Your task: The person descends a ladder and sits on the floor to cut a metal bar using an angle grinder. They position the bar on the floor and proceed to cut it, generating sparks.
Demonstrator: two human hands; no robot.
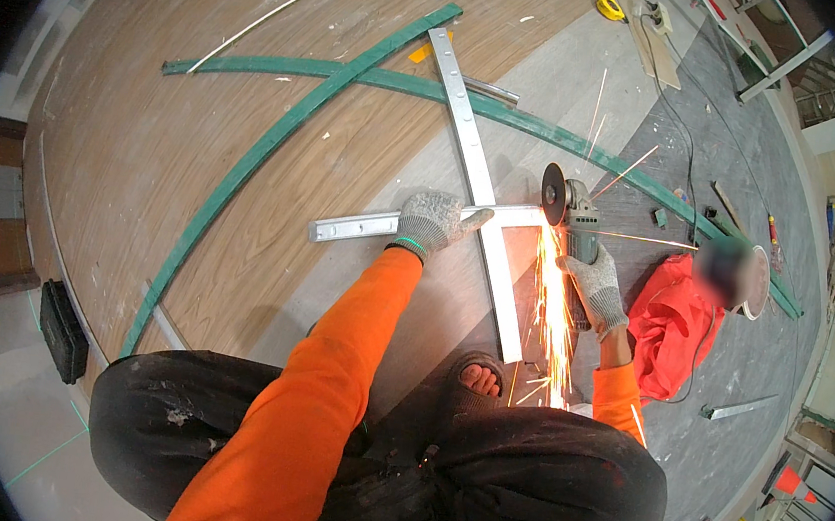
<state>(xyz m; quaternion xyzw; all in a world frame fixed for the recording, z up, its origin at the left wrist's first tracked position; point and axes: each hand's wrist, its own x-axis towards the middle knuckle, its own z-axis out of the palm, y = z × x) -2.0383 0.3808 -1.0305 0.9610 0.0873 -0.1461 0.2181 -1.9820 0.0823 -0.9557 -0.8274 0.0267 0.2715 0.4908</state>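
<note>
My left hand (431, 223), in a grey glove, grips a silver metal channel (355, 226) lying across another, longer metal channel (475, 166) on the floor. Its thumb stretches over the crossing. Gloved too, my right hand (594, 286) is wrapped round the body of an angle grinder (583, 214). The grinder's dark disc (554, 193) stands upright at the right end of the held channel. From there a bright stream of sparks (552, 324) shoots down toward my legs, and thin streaks fly up and right. My sandalled foot (480, 377) is close beside the sparks.
Long green metal strips (246, 166) cross on the floor ahead. A red cloth (673, 325) lies at the right by a round container (755, 283). Cables (689, 136) trail to a socket at the far right, near a yellow tape measure (611, 9). A short channel (740, 406) lies lower right.
</note>
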